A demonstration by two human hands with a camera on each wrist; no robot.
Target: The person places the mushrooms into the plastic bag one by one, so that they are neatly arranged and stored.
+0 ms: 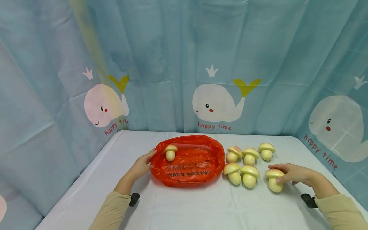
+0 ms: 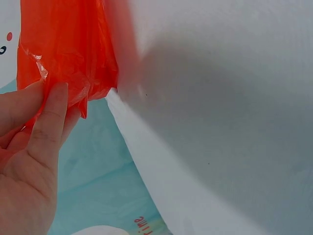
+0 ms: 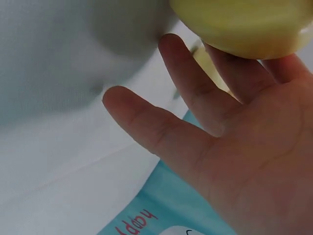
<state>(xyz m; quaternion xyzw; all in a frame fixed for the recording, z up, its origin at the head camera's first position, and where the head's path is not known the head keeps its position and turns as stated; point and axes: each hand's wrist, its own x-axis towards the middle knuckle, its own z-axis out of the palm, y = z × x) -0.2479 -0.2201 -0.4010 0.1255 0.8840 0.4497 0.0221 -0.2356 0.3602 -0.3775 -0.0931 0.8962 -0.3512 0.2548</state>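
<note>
Landmark for all places: the red bag [image 1: 184, 182], lying mouth open on the white table [image 1: 201, 207]. Dark lettering, upside down from my seat, shows on its near part.

Left hand [image 1: 142, 166]: at the bag's left edge, pinching the red plastic between thumb and fingers; the left wrist view shows the film gathered at the fingertips.

Right hand [image 1: 293, 173]: well to the right of the bag, grasping one mushroom [image 1: 274, 184]. Thumb lies on the near side, index finger behind the cap; in the right wrist view two other fingers are spread clear of it. I cannot tell whether this piece touches the table.

Inside the bag, toward its left end: one pale yellow mushroom [image 1: 171, 155], cap up.

Right of the bag, between it and my right hand: five more mushrooms. Far row of three: first [image 1: 234, 154] just beside the bag, second [image 1: 250, 156] next outward, third [image 1: 266, 152] farthest out. Near row of two: one [image 1: 233, 174] close against the bag's right edge (contact uncertain), the other [image 1: 250, 176] immediately right of it. Some caps carry a pinkish blush.

Beyond the bag hangs a blue curtain [image 1: 172, 48] printed with whales [image 1: 217, 103] and "happy time".
</note>
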